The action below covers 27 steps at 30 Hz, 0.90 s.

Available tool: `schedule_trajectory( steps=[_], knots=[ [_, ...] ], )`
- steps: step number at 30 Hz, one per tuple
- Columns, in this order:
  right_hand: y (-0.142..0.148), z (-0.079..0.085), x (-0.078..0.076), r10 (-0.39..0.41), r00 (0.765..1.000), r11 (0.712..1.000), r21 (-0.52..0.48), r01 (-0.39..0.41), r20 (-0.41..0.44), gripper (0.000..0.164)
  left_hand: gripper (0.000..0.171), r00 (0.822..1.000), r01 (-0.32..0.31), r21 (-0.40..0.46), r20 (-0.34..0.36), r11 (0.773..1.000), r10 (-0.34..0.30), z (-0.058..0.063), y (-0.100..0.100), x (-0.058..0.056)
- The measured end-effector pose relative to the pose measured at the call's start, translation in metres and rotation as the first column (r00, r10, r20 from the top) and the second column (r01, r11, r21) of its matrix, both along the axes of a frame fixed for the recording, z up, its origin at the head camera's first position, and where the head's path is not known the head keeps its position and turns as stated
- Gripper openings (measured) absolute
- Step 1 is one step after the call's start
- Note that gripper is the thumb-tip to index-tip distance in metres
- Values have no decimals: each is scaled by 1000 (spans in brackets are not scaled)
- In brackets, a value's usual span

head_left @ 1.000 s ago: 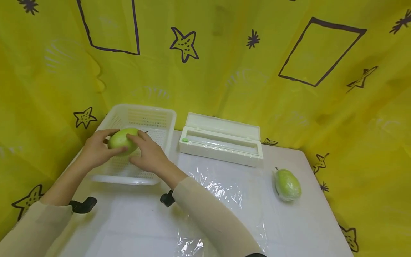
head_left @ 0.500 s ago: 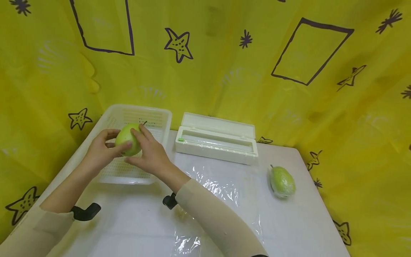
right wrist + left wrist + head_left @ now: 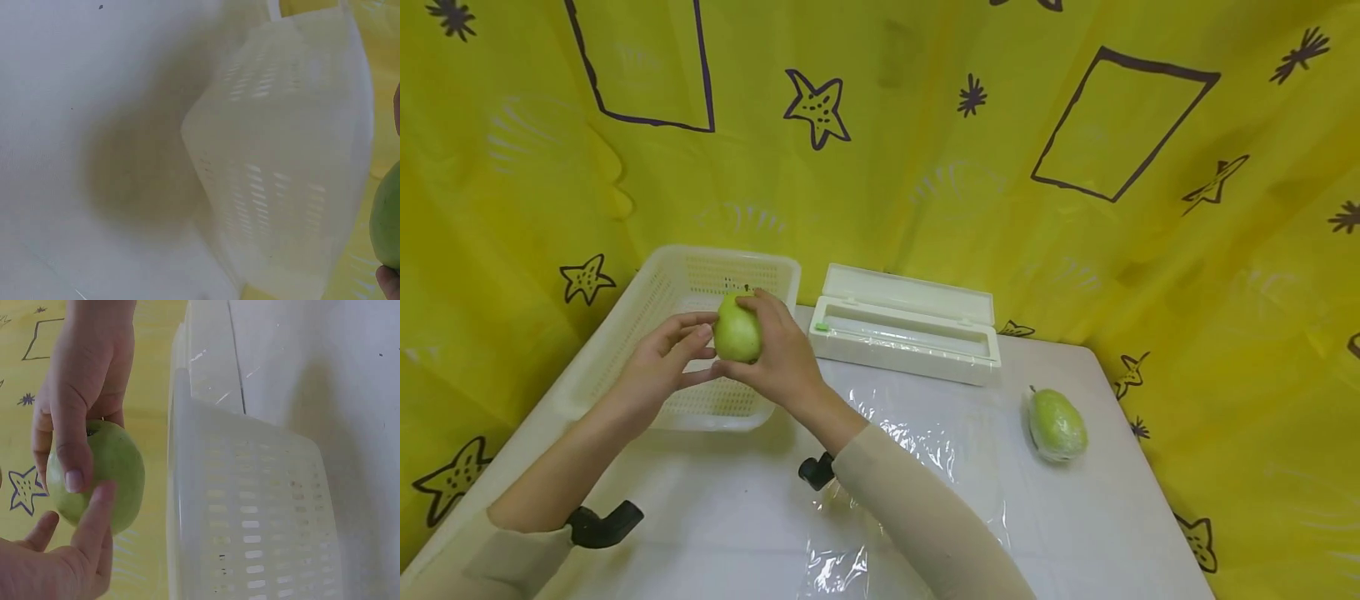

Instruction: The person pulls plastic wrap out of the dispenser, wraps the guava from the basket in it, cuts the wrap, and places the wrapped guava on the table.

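Over the white plastic basket (image 3: 700, 268), your right hand (image 3: 790, 354) holds a green pear (image 3: 737, 335) — its grip clamped round the fruit near the stem. Your left hand (image 3: 655, 367) has a loose grip, fingers apart, reaching to the pear's left side. On your bench (image 3: 1112, 525), the open film box (image 3: 910, 358) sits beside the basket — a film-wrapped pear (image 3: 1057, 427) lies farther right.

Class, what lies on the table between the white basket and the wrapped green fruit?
In the head view: an open white box and, in front of it, clear film, partly hidden by the right sleeve.
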State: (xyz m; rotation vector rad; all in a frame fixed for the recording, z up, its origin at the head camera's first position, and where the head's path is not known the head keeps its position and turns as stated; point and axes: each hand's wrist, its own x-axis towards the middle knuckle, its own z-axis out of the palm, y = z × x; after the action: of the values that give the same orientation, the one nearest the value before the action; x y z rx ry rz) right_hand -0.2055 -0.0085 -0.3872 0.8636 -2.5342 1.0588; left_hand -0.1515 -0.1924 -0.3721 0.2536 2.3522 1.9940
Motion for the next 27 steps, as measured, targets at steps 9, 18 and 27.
schedule_trajectory(
  steps=[9, 18, 27],
  knots=[
    [36, 5, -5, 46, 978, 964, -267, 10, 203, 73, 48, 958, -57, -323, -284, 945, -39, 1, 13, -4],
    [64, 6, 2, 218, 862, 887, -461, 20, 457, 62, 69, 787, -133, -503, -577, 854, -218, -8, 26, -18],
    [93, -5, 6, 421, 785, 798, -598, -81, 455, 63, 86, 686, -149, -578, -644, 802, -337, -12, 43, -19]
  ],
)
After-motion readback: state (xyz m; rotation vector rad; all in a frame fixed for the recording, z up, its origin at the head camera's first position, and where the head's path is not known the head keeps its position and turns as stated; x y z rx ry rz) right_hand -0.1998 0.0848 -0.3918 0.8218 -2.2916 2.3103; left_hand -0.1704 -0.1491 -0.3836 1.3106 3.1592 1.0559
